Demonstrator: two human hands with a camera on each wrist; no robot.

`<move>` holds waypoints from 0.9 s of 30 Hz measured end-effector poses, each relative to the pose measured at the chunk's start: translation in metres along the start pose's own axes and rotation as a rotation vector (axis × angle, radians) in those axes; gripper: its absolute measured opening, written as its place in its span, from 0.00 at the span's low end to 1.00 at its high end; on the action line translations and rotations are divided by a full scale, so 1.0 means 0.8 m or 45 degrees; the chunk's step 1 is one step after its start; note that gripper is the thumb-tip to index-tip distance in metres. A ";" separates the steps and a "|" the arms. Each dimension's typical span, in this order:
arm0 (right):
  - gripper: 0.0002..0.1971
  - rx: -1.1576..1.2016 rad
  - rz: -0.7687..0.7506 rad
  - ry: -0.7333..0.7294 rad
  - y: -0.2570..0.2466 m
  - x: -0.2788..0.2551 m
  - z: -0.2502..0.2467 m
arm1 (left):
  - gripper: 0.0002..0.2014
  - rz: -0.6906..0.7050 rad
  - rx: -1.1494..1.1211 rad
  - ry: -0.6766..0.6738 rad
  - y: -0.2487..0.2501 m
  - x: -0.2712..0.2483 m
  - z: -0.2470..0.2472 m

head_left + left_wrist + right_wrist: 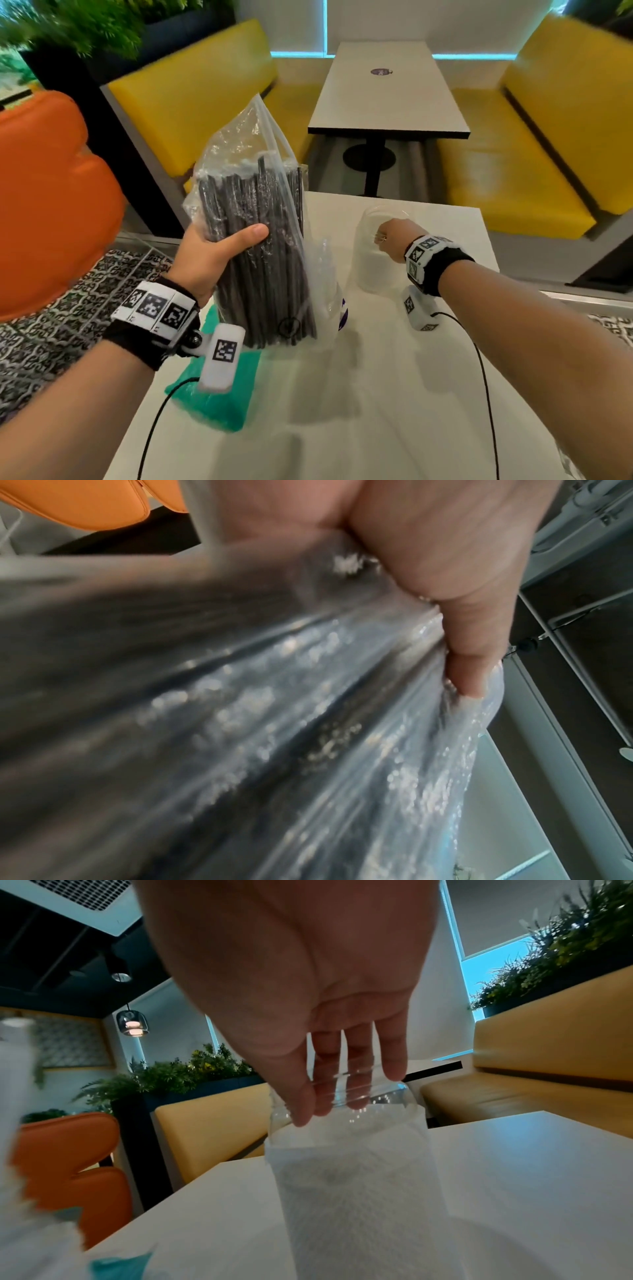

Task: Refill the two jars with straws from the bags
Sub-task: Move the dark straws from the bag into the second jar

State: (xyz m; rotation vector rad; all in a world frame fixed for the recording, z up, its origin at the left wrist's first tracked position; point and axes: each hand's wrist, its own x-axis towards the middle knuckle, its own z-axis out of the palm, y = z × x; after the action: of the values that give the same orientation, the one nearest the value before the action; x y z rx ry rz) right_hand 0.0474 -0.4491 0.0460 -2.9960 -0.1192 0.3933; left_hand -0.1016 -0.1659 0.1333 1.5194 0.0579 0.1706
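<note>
the left hand (209, 253) grips a clear bag of black straws (260, 246) upright at the centre-left of the head view, fingers and thumb curled round its middle. the bag looks light but slick and crinkly, so the straws could slide. at centre right the right hand (394, 240) has its fingers curled over the rim of a paper-lined jar (373, 263), likely rigid and easy to tip, best held at the rim.
</note>
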 end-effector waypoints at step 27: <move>0.24 0.109 0.266 0.178 -0.098 -0.262 0.067 | 0.38 -0.082 0.029 -0.406 -0.045 -0.063 -0.055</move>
State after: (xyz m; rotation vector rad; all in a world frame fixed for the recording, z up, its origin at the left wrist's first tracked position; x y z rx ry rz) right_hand -0.1733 -0.3856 0.0573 -2.9471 0.2186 0.2009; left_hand -0.1553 -0.1311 0.0914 1.5492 -0.1453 -0.1250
